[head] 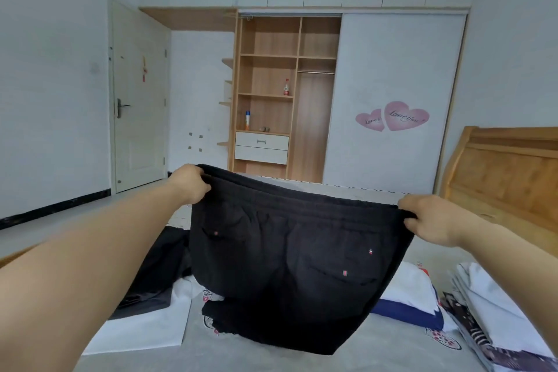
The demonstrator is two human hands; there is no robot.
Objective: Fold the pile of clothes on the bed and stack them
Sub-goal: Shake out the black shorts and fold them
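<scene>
Garment: black elasticated-waist cotton shorts (pixel 290 257), held up in the air over grey bed (pixel 271 359), waistband on top, legs hanging, hem brushing the bedding.
Left grip: left hand (pixel 190 183) pinched on left end of waistband, fingers curled round the fabric.
Right grip: right hand (pixel 428 219) pinched on right end of waistband, likewise curled.
Key relation: long axis of waistband ran hand to hand, left end higher and farther; both grips equally on it, body of shorts straight below.
Next, judged: lay flat on bed, fold across.
Nearby: unfolded white and black clothes (pixel 157 290) on the left; folded white stack (pixel 495 302) at right.
</scene>
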